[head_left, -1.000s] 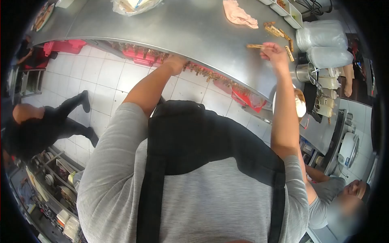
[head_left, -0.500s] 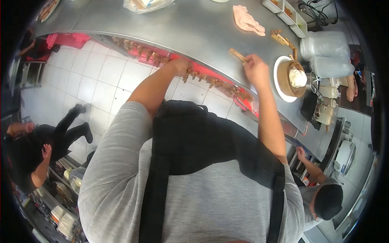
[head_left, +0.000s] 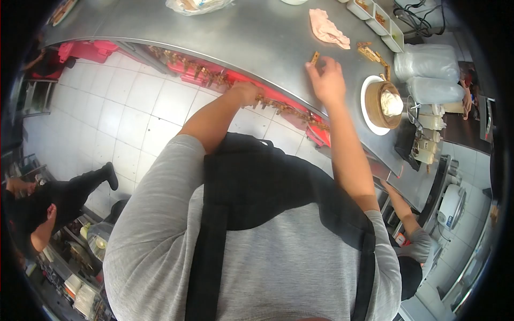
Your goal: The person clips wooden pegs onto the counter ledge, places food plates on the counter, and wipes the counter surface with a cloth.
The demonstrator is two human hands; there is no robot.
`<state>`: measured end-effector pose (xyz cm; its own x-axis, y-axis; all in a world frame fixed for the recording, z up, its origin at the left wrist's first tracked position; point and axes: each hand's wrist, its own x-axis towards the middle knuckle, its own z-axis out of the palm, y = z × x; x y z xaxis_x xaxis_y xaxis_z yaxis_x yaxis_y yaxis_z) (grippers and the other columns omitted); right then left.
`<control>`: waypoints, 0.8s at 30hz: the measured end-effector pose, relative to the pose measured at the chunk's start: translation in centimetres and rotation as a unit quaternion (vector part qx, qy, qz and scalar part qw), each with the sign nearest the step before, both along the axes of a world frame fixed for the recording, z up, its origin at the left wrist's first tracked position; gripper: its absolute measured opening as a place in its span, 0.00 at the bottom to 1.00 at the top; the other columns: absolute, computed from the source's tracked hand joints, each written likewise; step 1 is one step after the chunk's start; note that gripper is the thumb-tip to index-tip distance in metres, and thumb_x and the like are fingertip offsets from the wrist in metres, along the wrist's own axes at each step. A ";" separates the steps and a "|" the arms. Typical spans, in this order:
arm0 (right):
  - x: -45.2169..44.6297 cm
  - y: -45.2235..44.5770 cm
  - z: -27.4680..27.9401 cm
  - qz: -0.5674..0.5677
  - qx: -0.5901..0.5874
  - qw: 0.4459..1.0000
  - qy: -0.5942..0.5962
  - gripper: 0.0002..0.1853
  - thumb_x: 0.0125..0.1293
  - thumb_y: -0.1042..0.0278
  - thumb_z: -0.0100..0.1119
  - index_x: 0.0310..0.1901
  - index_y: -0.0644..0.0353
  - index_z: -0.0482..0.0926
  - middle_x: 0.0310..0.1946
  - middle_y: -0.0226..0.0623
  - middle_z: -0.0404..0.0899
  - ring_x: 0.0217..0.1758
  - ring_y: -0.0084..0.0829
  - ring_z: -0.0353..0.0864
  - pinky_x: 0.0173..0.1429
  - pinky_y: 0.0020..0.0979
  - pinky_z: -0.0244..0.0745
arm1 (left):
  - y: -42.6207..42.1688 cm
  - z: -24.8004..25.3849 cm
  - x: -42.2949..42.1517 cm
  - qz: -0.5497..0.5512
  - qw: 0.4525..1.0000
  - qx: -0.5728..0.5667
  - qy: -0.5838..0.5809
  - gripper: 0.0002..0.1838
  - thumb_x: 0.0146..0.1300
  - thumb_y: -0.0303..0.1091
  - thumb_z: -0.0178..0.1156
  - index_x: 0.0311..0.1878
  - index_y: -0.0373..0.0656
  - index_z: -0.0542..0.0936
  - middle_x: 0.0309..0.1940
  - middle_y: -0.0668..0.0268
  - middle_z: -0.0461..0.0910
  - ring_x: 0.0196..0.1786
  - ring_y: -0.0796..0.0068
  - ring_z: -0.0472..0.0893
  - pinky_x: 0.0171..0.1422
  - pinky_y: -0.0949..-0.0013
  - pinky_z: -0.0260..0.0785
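Observation:
My right hand [head_left: 328,82] is over the steel counter, with a wooden clothespin [head_left: 315,56] pinched between thumb and fingers. Below the counter's front edge, a long row of wooden clothespins [head_left: 286,111] runs along a red strip. My left hand [head_left: 246,93] is at this row, its fingers curled against the pins; what they hold is hidden. Several loose clothespins [head_left: 367,52] lie on the counter beyond my right hand. Close by stands a round bamboo steamer [head_left: 375,104] on a white plate [head_left: 366,113], with a white, bunched item [head_left: 392,103] in it.
A pinkish cloth [head_left: 327,29] and a plastic bag [head_left: 195,5] lie on the counter [head_left: 257,45]. White food trays [head_left: 377,22], stacked clear containers [head_left: 428,64] and bottles [head_left: 428,136] are at the right. Other people work at far left [head_left: 59,195] and lower right [head_left: 415,251].
My right hand has shifted slightly left and away from me, and the clothespin in it now points more upright. My left hand has slid a little right along the row.

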<state>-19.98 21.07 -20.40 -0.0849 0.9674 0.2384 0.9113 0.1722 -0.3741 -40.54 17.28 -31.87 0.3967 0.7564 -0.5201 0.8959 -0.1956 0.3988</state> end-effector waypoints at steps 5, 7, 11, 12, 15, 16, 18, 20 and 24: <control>1.0 0.9 -1.7 0.037 0.011 0.999 0.012 0.12 0.55 0.66 0.58 0.40 0.58 0.76 0.37 0.44 0.76 0.41 0.46 0.77 0.45 0.41 0.73 | 0.6 -2.5 1.0 -0.061 0.995 0.083 -0.011 0.21 0.53 0.36 0.60 0.53 0.52 0.75 0.40 0.56 0.79 0.46 0.58 0.78 0.52 0.58 0.69; 1.8 0.4 -0.9 0.031 -0.023 0.998 0.052 0.09 0.55 0.69 0.57 0.38 0.59 0.77 0.36 0.45 0.77 0.37 0.43 0.78 0.44 0.38 0.73 | 0.5 -2.9 1.1 -0.004 0.997 0.040 -0.068 0.16 0.54 0.35 0.59 0.48 0.51 0.76 0.38 0.56 0.79 0.44 0.58 0.78 0.49 0.58 0.70; 2.9 0.0 -0.8 0.016 -0.039 0.989 0.141 0.09 0.54 0.70 0.58 0.38 0.59 0.78 0.34 0.44 0.76 0.36 0.39 0.78 0.43 0.35 0.73 | -0.2 -2.5 1.0 0.001 0.997 0.016 -0.078 0.13 0.53 0.33 0.58 0.44 0.47 0.76 0.37 0.57 0.80 0.44 0.58 0.79 0.48 0.56 0.70; 2.7 -0.2 -0.8 0.012 -0.019 0.988 0.151 0.10 0.53 0.70 0.58 0.38 0.59 0.78 0.33 0.44 0.76 0.35 0.38 0.78 0.42 0.35 0.73 | -0.2 -2.7 1.1 -0.002 0.997 0.021 -0.069 0.14 0.52 0.31 0.57 0.44 0.47 0.76 0.38 0.58 0.80 0.45 0.58 0.78 0.48 0.57 0.70; 1.1 -0.7 -0.2 0.022 0.031 0.992 0.118 0.10 0.52 0.68 0.61 0.37 0.60 0.78 0.33 0.43 0.76 0.35 0.40 0.77 0.42 0.36 0.73 | -0.3 -3.3 1.1 -0.022 0.997 0.055 -0.059 0.12 0.52 0.32 0.56 0.42 0.47 0.75 0.35 0.57 0.80 0.43 0.58 0.79 0.47 0.56 0.70; 0.3 -0.9 -0.1 0.032 0.042 0.993 0.104 0.10 0.52 0.68 0.61 0.36 0.60 0.79 0.32 0.43 0.76 0.35 0.40 0.77 0.42 0.37 0.72 | -0.3 -3.4 1.1 -0.031 0.995 0.069 -0.058 0.11 0.53 0.33 0.56 0.40 0.47 0.75 0.33 0.57 0.80 0.42 0.58 0.79 0.46 0.56 0.70; -1.0 -1.2 -0.1 0.051 0.061 0.994 0.075 0.09 0.51 0.67 0.63 0.34 0.61 0.79 0.31 0.43 0.76 0.35 0.41 0.77 0.41 0.37 0.72 | 0.1 -3.4 1.0 -0.033 0.998 0.036 -0.049 0.11 0.52 0.34 0.57 0.40 0.46 0.75 0.34 0.57 0.79 0.43 0.59 0.79 0.46 0.56 0.70; -0.3 0.0 -1.0 0.056 0.029 0.995 0.074 0.09 0.51 0.66 0.63 0.32 0.61 0.79 0.30 0.43 0.76 0.35 0.42 0.77 0.42 0.38 0.72 | 0.0 -3.5 0.8 -0.024 0.999 0.010 -0.047 0.11 0.51 0.34 0.57 0.39 0.47 0.75 0.35 0.57 0.79 0.42 0.60 0.79 0.45 0.56 0.70; 0.9 -1.3 1.4 0.061 -0.130 0.973 0.182 0.06 0.53 0.69 0.64 0.30 0.60 0.79 0.28 0.36 0.79 0.32 0.29 0.79 0.39 0.32 0.73 | -0.6 -2.8 0.2 -0.021 0.997 0.022 -0.074 0.11 0.49 0.34 0.56 0.38 0.50 0.77 0.32 0.60 0.80 0.40 0.62 0.80 0.43 0.59 0.71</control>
